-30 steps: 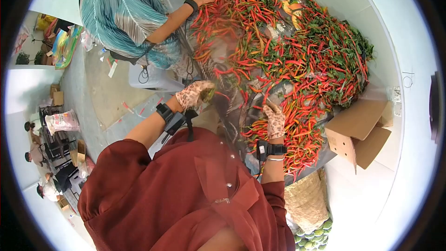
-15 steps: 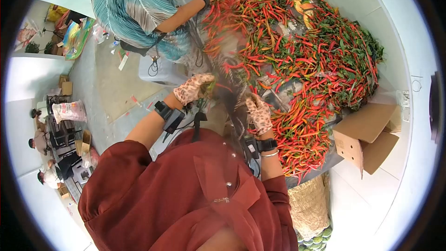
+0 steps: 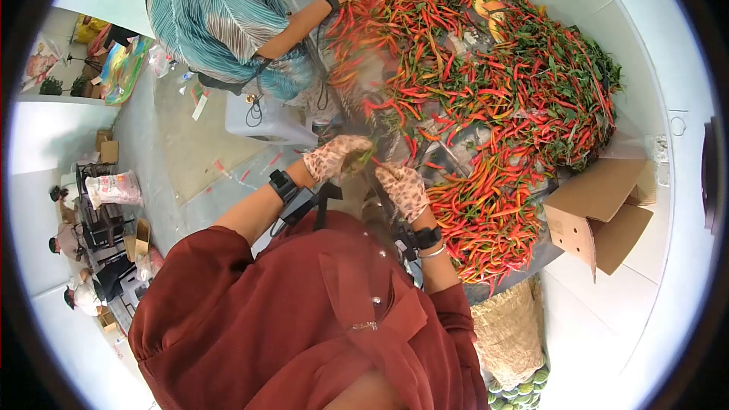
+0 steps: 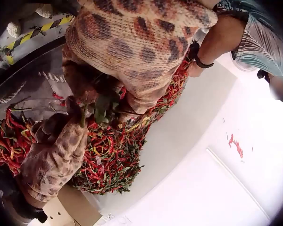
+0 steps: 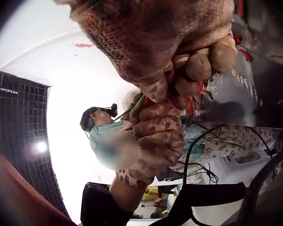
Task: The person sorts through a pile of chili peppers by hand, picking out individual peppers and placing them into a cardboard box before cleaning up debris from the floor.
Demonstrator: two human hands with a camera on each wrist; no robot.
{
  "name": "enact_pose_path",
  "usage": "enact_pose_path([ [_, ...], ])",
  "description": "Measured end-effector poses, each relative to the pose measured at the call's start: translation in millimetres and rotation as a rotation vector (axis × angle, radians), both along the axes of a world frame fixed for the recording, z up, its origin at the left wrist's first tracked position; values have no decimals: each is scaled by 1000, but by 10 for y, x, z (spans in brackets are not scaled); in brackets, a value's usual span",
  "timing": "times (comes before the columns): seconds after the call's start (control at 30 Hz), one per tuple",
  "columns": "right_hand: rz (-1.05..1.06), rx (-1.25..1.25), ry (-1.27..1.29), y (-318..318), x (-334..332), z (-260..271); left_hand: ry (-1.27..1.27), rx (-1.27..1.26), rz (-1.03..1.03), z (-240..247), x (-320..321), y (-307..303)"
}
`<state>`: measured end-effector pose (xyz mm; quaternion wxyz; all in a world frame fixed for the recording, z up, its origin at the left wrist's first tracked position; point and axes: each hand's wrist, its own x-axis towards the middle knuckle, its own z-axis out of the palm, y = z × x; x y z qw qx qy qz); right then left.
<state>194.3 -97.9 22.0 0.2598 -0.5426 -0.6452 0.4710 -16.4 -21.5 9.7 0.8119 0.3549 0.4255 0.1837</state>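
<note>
In the head view the gloved left hand grips a green chili sprig in front of the body. Close to its right is the gloved right hand, fingers pointing at the sprig. Seen from the left wrist, the left hand curls round dark green leaves, and the right hand pinches a green stem beside them. The right wrist view shows the right hand with curled fingers over red chilies, touching the left hand. A pile of red chilies lies on the table.
Another person in a teal patterned top reaches into the chilies at the far side. A cardboard box stands right of the table, a woven sack below it. A pale stool is at left.
The right hand has moved left from over the chili pile to beside the left hand. The left hand, still holding greenery, has shifted slightly right.
</note>
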Motion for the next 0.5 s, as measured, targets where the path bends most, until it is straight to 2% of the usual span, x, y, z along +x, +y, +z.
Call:
enact_pose_path([
  [0.03,52,97,-48,-6,2,-10,52,131,-24,-51,-5,26],
  [0.1,44,144,-36,4,-30,42,53,159,-45,-73,-36,68],
  [0.17,-32,-167,38,70,-52,185,56,187,-63,-62,-43,72],
  [0.2,-27,-166,36,78,-55,131,65,251,4,-70,-47,47],
  [0.27,-6,279,6,79,-55,-29,74,318,78,-82,-84,59],
  [0.37,22,188,-7,121,-49,-9,16,236,25,-121,-186,90],
  [0.5,48,245,-21,167,-56,-29,44,249,42,-193,-221,66],
])
